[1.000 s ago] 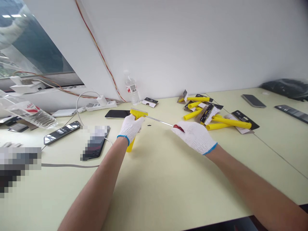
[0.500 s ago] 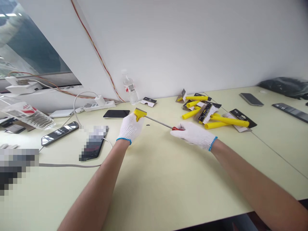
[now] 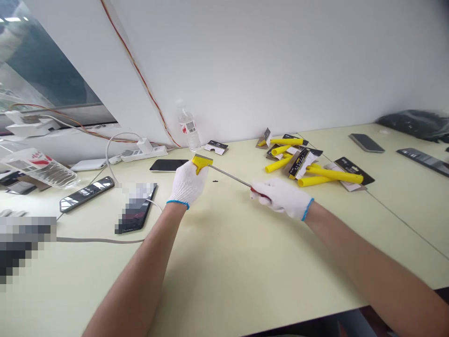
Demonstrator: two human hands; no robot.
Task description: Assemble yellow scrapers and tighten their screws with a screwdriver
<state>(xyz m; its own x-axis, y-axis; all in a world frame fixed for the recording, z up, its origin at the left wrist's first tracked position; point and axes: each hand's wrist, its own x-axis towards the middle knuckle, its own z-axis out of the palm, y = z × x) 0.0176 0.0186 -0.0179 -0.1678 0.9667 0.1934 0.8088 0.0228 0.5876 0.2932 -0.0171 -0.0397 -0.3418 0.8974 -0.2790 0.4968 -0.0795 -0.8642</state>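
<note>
Yellow scraper (image 3: 201, 162) gripped in left hand (image 3: 186, 184); right hand (image 3: 282, 198) grips screwdriver (image 3: 234, 177).

One second ago the yellow scraper (image 3: 201, 163) stood more upright in the left hand (image 3: 187, 184), and the lower end of its handle showed under the glove, close to the table (image 3: 224, 262); now the handle is hidden inside the closed glove and only the head is seen above the fingers; the head also sits a little higher and more to the right in the view. The right hand (image 3: 283, 198) has turned; before, its back faced up and the red handle of the screwdriver (image 3: 231, 176) showed at the fingertips; now the hand is rolled over, closed on the handle, and less red is seen.
</note>
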